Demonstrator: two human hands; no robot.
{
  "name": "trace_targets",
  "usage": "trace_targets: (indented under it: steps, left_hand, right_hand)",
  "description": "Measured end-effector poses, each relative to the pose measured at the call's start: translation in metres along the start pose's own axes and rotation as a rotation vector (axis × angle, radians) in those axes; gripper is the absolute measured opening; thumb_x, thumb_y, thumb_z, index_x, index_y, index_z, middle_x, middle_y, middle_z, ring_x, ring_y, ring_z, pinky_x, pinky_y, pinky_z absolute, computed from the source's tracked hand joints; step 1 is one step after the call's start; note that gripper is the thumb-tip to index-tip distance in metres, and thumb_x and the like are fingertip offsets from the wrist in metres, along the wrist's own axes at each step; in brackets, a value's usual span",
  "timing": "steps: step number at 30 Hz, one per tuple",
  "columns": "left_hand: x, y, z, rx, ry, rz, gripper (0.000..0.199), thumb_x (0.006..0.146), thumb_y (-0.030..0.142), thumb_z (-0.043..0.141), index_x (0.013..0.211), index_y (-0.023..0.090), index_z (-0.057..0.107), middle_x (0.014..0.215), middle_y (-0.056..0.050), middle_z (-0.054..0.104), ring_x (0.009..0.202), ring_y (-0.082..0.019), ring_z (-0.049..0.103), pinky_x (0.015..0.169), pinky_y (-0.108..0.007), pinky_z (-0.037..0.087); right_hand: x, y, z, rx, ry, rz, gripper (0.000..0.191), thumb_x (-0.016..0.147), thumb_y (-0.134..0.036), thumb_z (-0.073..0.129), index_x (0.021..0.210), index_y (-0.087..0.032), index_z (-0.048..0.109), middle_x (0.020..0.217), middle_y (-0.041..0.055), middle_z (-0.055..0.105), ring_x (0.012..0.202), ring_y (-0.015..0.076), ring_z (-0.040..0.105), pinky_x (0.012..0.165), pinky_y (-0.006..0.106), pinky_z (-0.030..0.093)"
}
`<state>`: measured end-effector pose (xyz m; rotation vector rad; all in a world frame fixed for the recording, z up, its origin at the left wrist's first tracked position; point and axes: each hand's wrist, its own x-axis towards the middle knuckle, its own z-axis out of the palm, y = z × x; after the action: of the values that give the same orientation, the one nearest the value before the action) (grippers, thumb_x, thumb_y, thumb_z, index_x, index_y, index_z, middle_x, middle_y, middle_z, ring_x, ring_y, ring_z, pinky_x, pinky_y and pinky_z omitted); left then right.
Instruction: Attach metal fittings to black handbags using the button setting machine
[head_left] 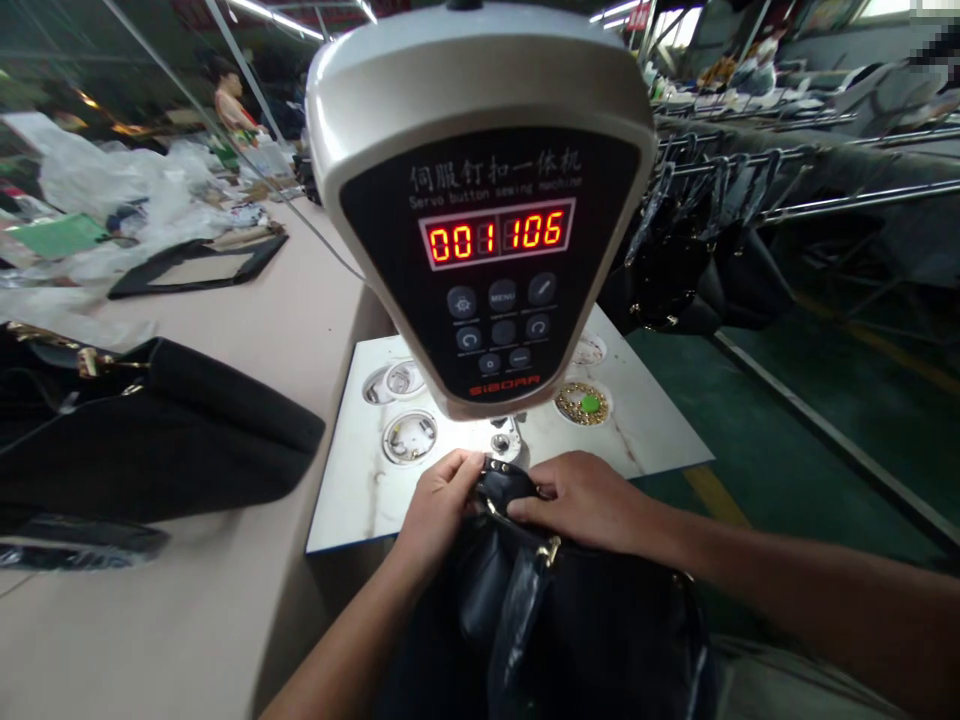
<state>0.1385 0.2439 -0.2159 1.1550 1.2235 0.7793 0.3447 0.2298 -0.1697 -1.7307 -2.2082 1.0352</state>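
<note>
The left hand (442, 500) and right hand (589, 503) both pinch the edge of the black bag (615, 620) — close by the button machine (480, 90), the rest hanging away from it.

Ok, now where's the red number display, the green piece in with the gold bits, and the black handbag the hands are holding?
Red number display (497, 235): head view, middle of its lit panel.
Green piece (590, 403): head view, its top.
Black handbag (600, 620): head view, its dark body.
</note>
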Motion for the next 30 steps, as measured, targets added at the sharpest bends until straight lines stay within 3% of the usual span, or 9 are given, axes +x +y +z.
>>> trace_targets:
  steps: [5,11,19,25,30]
  left_hand:
    - [-0.047,0.001,-0.005,-0.173,-0.106,-0.051,0.039,0.090,0.055,0.066,0.088,0.016,0.067,0.081,-0.002,0.065,0.075,-0.016,0.056,0.071,-0.026,0.043]
    - [-0.104,0.007,0.002,-0.302,-0.063,-0.092,0.037,0.083,0.052,0.076,0.080,0.016,0.067,0.074,-0.001,0.061,0.068,-0.014,0.054,0.066,-0.025,0.043]
    - [-0.187,0.008,0.020,-0.433,-0.033,-0.128,0.036,0.082,0.049,0.078,0.080,0.015,0.065,0.070,-0.001,0.056,0.062,-0.012,0.049,0.058,-0.023,0.039]
    - [-0.227,0.009,0.025,-0.429,-0.002,-0.122,0.036,0.079,0.050,0.078,0.080,0.016,0.067,0.069,-0.002,0.059,0.061,-0.013,0.051,0.058,-0.024,0.041]
    - [-0.251,0.002,0.022,-0.413,-0.020,-0.094,0.034,0.084,0.050,0.073,0.083,0.016,0.072,0.070,-0.004,0.061,0.061,-0.014,0.053,0.057,-0.025,0.042]
  right_hand:
    - [-0.034,-0.016,0.007,-0.060,0.006,-0.068,0.039,0.086,-0.053,0.071,0.068,-0.019,0.066,0.061,-0.0021,0.062,0.059,0.0120,0.051,0.058,0.031,0.019]
    - [-0.078,-0.031,0.010,-0.040,-0.056,-0.152,0.040,0.086,-0.053,0.072,0.066,-0.019,0.064,0.064,-0.0023,0.065,0.063,0.0136,0.055,0.060,0.030,0.024]
    - [-0.142,-0.051,0.022,-0.114,-0.039,-0.234,0.041,0.085,-0.057,0.074,0.067,-0.021,0.066,0.065,-0.0013,0.067,0.068,0.0157,0.057,0.063,0.030,0.028]
    - [-0.172,-0.064,0.031,-0.164,-0.046,-0.320,0.039,0.088,-0.057,0.072,0.071,-0.022,0.068,0.071,0.0005,0.071,0.073,0.0182,0.060,0.067,0.031,0.030]
    - [-0.186,-0.074,0.036,-0.170,-0.073,-0.389,0.040,0.089,-0.055,0.070,0.068,-0.020,0.068,0.068,0.0016,0.069,0.070,0.0174,0.060,0.064,0.030,0.031]
